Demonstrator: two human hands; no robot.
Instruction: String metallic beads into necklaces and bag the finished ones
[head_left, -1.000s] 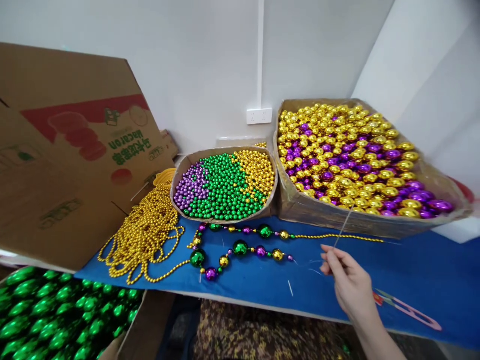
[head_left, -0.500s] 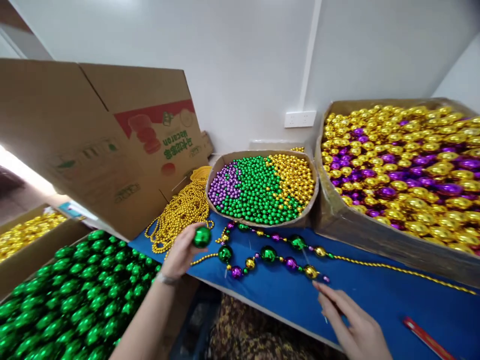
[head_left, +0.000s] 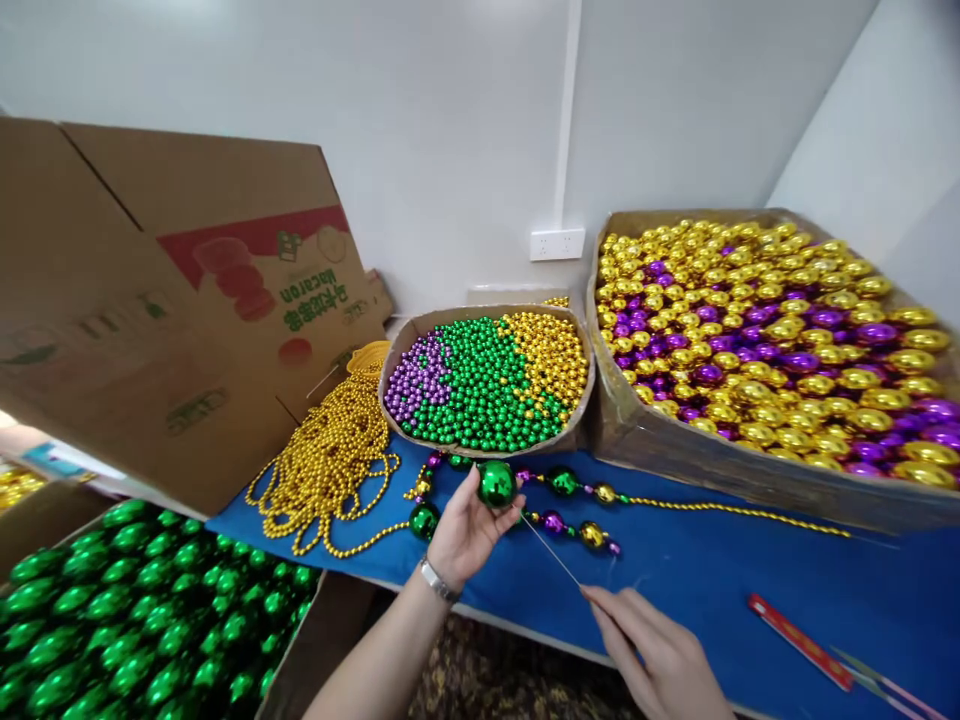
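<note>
My left hand, a watch on its wrist, holds a large shiny green bead in its fingertips above the blue tabletop. My right hand pinches the near end of a long thin needle. The needle slants up to the left, its far end at the left fingers just under the bead; whether it has entered the bead is hidden. Behind the hands lies a strand of green, purple and gold beads, partly covered by my left hand. Twisted gold bead chain runs right from it.
A shallow box of small purple, green and gold beads stands behind. Gold bead chains are heaped to its left. A bigger box of gold and purple beads is at right, green beads at lower left. A red packet lies right.
My left hand has brought the green bead rightward, from beside the gold chains to in front of the small-bead box. The needle now spans between my hands. The view has shifted right.
</note>
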